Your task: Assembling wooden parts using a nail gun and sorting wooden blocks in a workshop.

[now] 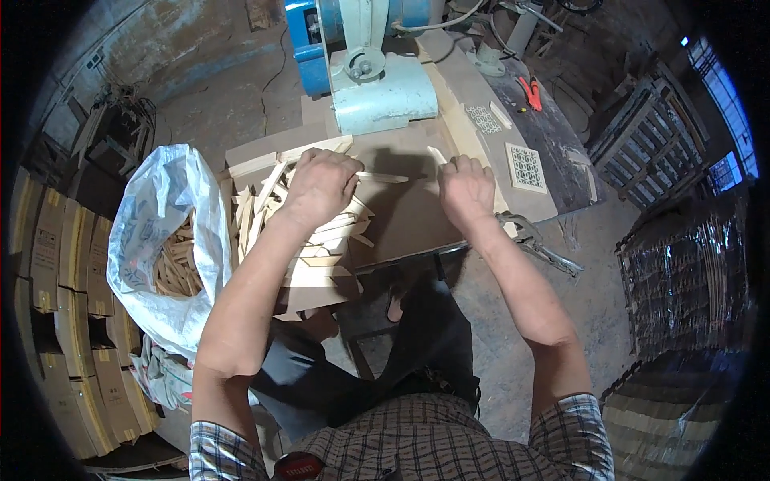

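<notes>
On the brown table, in front of the pale blue guard of a machine, the left hand and the right hand are held with their backs up. By the left hand, a pale wood strip is gripped near one end, and its other end is left sticking out to the right, maybe so that it is not blocked by the fingers. By the right hand, a second strip seems to be pinched; just its tip is shown, so the rest of the grip cannot be told. Close beside this hand, a long wooden rail is set, perhaps as a straight guide. Near the end of the rail, one metal clamp is placed, perhaps so that sliding is stopped.

Under and around the left hand, a pile of wood strips is spread, likely so that each one can be reached with ease. Just left of the pile, one white plastic bag is stood with its mouth wide open, and brown wood pieces are held in it. Too many strips and pieces are heaped there to be counted. Past the rail, two cut-out panels are laid flat, a small panel and a bigger panel. Farther off, one pair of red pliers is seen.
</notes>
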Demonstrator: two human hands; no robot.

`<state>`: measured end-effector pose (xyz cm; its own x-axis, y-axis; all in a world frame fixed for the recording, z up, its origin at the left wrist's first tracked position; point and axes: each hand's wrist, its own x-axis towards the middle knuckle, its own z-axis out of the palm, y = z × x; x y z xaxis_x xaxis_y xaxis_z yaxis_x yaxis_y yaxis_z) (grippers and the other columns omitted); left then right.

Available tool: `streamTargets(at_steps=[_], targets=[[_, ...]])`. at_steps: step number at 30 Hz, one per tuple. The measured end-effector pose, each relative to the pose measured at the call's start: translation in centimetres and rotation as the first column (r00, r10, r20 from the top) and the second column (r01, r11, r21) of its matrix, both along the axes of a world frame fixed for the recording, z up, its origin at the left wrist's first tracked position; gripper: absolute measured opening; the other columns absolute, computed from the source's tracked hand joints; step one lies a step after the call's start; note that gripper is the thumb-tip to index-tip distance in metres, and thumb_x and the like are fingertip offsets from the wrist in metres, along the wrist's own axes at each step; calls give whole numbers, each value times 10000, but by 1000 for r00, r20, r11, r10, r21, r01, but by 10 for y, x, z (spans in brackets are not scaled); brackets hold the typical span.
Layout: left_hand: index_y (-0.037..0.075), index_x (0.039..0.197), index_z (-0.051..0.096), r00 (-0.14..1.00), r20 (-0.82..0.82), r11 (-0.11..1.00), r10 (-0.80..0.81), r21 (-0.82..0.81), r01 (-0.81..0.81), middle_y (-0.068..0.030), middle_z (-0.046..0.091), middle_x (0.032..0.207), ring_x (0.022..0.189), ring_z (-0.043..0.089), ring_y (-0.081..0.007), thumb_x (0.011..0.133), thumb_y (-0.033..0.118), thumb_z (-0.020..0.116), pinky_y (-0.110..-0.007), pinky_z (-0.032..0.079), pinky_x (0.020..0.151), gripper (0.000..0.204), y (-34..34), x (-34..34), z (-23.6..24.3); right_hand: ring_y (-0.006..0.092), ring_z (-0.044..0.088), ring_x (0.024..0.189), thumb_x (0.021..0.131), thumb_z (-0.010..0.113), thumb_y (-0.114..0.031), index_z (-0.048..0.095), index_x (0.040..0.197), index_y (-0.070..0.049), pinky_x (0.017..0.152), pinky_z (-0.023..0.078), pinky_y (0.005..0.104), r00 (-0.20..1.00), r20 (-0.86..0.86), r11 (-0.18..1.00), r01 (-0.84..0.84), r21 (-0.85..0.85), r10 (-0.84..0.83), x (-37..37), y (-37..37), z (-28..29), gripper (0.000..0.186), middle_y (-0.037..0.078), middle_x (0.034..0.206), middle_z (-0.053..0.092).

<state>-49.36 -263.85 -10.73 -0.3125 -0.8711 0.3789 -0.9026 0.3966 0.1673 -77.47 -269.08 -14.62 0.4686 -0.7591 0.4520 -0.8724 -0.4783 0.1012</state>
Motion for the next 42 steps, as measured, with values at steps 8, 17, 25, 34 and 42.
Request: streamTargets(at_steps=[8, 17, 25, 34, 42], targets=[[80, 1076, 738, 998, -57, 1000, 2, 2, -2, -123, 740, 961, 990, 675, -325, 959, 174, 609, -455, 467, 951, 198, -3, -8, 9, 297, 652, 1015, 898, 589, -141, 757, 928, -83, 880, 508, 472, 985, -19, 985, 170, -12, -170, 15, -78, -3, 181, 117, 1007, 669], [92, 1172, 713, 856, -463, 908, 231, 418, -19, -185, 742, 1071, 1028, 710, -373, 935, 259, 675, -455, 560, 917, 292, -2, -7, 20, 359, 658, 1089, 898, 719, -83, 709, 1102, -20, 933, 536, 430, 733, 676, 828, -424, 368, 75, 43, 4, 34, 214, 138, 1123, 698], [106, 1226, 692, 974, -210, 997, 80, 11, -80, -128, 708, 1183, 1126, 648, -339, 883, 202, 733, -449, 503, 1000, 359, -12, 7, -2, 338, 665, 1022, 887, 661, -1, 699, 1002, -36, 870, 548, 436, 787, 550, 912, -396, 107, 278, 23, 26, 16, 126, 142, 1054, 687], [119, 1130, 742, 957, 32, 932, 289, 218, -289, -145, 687, 1169, 1160, 640, -321, 969, 271, 624, -520, 457, 1029, 251, -17, 14, -5, 329, 641, 936, 844, 668, 35, 715, 1043, -47, 824, 543, 429, 886, 275, 911, -406, 75, 372, -3, 21, 4, 221, 107, 969, 644], [95, 1169, 731, 975, -76, 943, 207, 280, -178, -171, 697, 1103, 1115, 634, -367, 938, 229, 638, -495, 507, 973, 283, -22, 10, -10, 294, 619, 996, 844, 613, -75, 738, 916, -80, 871, 484, 437, 998, -61, 1000, 8, -28, -10, -1, -13, -7, 144, 101, 995, 657]])
